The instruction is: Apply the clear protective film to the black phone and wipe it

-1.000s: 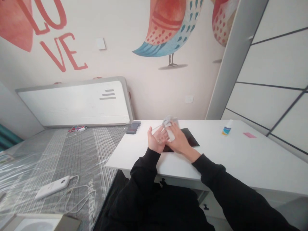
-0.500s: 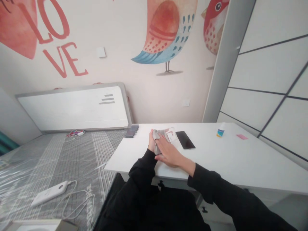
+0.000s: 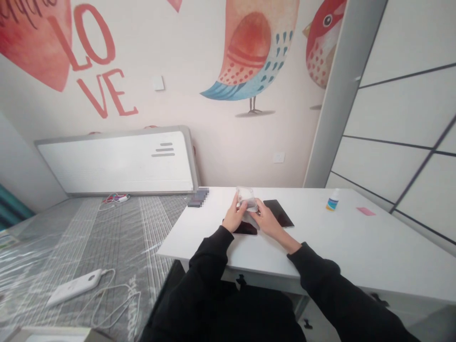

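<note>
Left hand: the left hand [image 3: 233, 217] grips the near-left side of the clear case [image 3: 245, 194], thumb on top.
Right hand: the right hand [image 3: 266, 219] pinches its right side.
Clear case: raised above the desk between both hands; see-through, whitish, glossy at the edges, finer detail blurred.
Below the hands: grey material [image 3: 251, 220], partly hidden, and a dark, shiny phone [image 3: 245, 229].
Just right: a black tablet [image 3: 279, 213] lying flat.
Farther right: a small bottle [image 3: 332, 201], upright, and a pink slip [image 3: 365, 211].
Under everything: white desk [image 3: 320, 247].
</note>
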A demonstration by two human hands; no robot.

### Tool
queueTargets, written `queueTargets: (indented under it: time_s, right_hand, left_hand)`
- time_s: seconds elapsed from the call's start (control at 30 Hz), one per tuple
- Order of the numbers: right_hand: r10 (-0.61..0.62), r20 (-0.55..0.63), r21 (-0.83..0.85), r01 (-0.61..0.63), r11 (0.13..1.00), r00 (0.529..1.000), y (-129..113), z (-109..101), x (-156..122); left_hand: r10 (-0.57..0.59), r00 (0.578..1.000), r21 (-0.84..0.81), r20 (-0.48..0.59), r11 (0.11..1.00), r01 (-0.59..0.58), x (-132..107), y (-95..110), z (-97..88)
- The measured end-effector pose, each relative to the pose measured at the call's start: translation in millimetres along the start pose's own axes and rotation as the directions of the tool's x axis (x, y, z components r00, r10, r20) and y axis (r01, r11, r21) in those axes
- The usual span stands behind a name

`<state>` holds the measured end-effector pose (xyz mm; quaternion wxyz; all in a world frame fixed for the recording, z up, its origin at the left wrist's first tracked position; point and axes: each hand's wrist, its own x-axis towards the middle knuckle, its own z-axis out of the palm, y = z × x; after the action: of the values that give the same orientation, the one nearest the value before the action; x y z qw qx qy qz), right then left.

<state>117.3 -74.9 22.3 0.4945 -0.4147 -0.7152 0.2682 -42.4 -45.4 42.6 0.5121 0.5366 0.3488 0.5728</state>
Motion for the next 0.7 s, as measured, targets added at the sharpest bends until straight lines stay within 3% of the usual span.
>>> queueTargets:
  time_s: [0.07,0.13,0.3,0.37,0.4,0.5,0.57,0.63,0.7]
  right_hand:
    - [-0.031,0.076,0.029,0.029,0.999,0.997,-10.5,13.0,-8.9]
    - [-0.04,0.126,0.06,0.033,0.998,0.991,-15.2,23.4,-15.5]
    - [0.122,0.006,0.012,-0.122,0.992,0.993,-4.5,35.7,-22.6]
    - [0.06,0.055,-0.053,-0.057,0.997,0.997,-2.1,37.8,-27.8]
    - [-0.012,0.114,-0.086,0.022,0.996,0.993,-2.4,38.3,-30.8]
    - [-0.167,0.236,-0.132,0.202,0.97,0.957,-6.8,37.2,-35.9]
    - [-0.071,0.183,-0.129,0.096,0.987,0.981,-9.7,35.5,-35.7]
    - [0.07,0.102,-0.1,-0.06,0.993,0.992,-12.0,35.0,-35.7]
    - [0.063,0.089,-0.084,-0.056,0.995,0.994,-14.7,35.6,-37.7]
  left_hand:
    - [-0.127,0.991,-0.184,0.041,0.974,0.132,-2.3,-7.7,13.2]
    - [-0.283,0.956,-0.267,0.071,0.918,0.292,-4.3,-12.5,23.0]
    - [-0.518,0.792,-0.322,0.325,0.726,0.607,-12.8,-12.3,29.1]
    - [-0.552,0.74,-0.328,0.383,0.668,0.668,-13.6,-6.8,26.5]
    - [-0.556,0.746,-0.346,0.367,0.663,0.664,-13.5,-4.2,25.3]
    - [-0.485,0.842,-0.427,0.235,0.727,0.538,-14.6,-2.7,26.4]
    - [-0.43,0.879,-0.465,0.205,0.748,0.475,-18.0,-7.6,30.4]
    - [-0.423,0.873,-0.496,0.244,0.719,0.487,-21.7,-12.8,33.6]
    - [-0.421,0.86,-0.515,0.288,0.689,0.509,-23.6,-14.5,34.0]
